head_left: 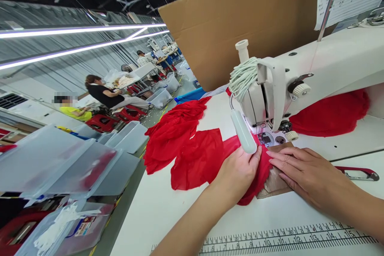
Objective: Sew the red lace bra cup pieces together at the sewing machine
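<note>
A white sewing machine (333,70) stands on the table, its needle area lit above the metal throat plate (267,139). Just in front of it lies a gathered piece of red fabric (216,156). My left hand (240,174) has thumb and fingers closed on that fabric, below a pale green lever handle (244,132). To the right, my right hand (309,172) lies flat with fingers extended, its fingertips at the fabric's edge. Under it is a brownish flat patch (274,184) on the tabletop.
More red fabric lies at the left (177,128) and under the machine arm (333,114). Red-handled thread snips (357,173) sit at the right, and a printed ruler (282,240) runs along the front. Cardboard (234,24) stands behind; plastic bins (72,164) are stacked left. Several people sit farther off.
</note>
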Action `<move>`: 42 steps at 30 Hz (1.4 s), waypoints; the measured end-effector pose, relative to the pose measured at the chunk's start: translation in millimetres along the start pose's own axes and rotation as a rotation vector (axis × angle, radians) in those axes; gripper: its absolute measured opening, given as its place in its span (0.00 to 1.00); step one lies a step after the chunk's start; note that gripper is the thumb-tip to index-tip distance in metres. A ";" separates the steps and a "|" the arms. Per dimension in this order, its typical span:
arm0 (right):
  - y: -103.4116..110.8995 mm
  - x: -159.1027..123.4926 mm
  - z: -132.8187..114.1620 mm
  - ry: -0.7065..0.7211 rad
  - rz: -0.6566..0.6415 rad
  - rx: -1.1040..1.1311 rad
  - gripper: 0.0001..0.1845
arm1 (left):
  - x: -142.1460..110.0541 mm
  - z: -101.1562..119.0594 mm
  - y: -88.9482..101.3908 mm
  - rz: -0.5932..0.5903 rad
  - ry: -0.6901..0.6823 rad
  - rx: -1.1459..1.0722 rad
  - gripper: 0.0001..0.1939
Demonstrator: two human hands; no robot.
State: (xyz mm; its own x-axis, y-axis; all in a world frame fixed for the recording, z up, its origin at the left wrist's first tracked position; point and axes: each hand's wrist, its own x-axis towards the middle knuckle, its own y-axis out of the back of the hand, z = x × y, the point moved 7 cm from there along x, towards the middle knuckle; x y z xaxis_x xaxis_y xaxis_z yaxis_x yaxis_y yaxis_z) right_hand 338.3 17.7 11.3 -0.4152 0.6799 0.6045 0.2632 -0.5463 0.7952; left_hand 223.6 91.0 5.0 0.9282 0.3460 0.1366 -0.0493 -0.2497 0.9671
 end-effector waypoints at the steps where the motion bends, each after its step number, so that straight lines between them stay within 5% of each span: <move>1: -1.3 0.0 -0.1 -0.002 -0.001 -0.002 0.21 | 0.2 -1.6 -0.7 -0.011 0.006 -0.007 0.21; 9: -14.7 -7.9 0.0 -0.067 0.016 0.016 0.23 | 3.5 -16.9 5.7 -0.044 0.033 -0.096 0.17; 17: -1.3 3.1 -2.0 0.034 -0.012 -0.020 0.22 | 1.7 -23.2 6.8 -0.070 0.038 -0.101 0.18; 42: -6.4 -1.7 0.5 0.029 -0.060 0.016 0.22 | 8.0 -35.9 3.2 -0.055 0.071 -0.043 0.17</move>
State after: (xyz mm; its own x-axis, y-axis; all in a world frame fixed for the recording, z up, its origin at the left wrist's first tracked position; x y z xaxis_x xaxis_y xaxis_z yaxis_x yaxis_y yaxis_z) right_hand 337.7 20.3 5.2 -0.4559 0.6967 0.5538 0.2509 -0.4965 0.8310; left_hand 217.6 125.4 17.0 0.9015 0.4220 0.0962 -0.0160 -0.1896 0.9817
